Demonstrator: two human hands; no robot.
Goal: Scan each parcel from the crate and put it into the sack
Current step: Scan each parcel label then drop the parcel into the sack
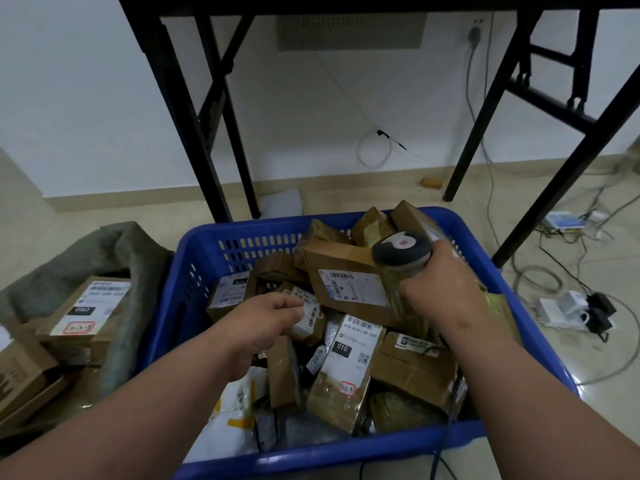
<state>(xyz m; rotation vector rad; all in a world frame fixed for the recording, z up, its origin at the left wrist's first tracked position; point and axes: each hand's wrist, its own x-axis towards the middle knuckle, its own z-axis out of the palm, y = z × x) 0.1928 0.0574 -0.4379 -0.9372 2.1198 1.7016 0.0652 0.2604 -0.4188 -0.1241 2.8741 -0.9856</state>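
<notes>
A blue plastic crate [221, 251] in front of me is heaped with several brown cardboard parcels and white mailers. My right hand [446, 289] grips a grey handheld scanner [401, 252], its head over a large labelled box [349, 289] at the top of the heap. My left hand [273, 315] hovers over the crate's middle with fingers loosely curled, right at a small white-labelled parcel [308, 318]; whether it holds that parcel is unclear. To the left lies the grey-green sack [128, 251], open, with labelled boxes [90, 308] inside.
Black table legs [194, 116] stand just behind the crate, and another frame [540, 216] rises at the right. Cables, a power strip [568, 308] and adapters lie on the tiled floor to the right. A white wall is behind.
</notes>
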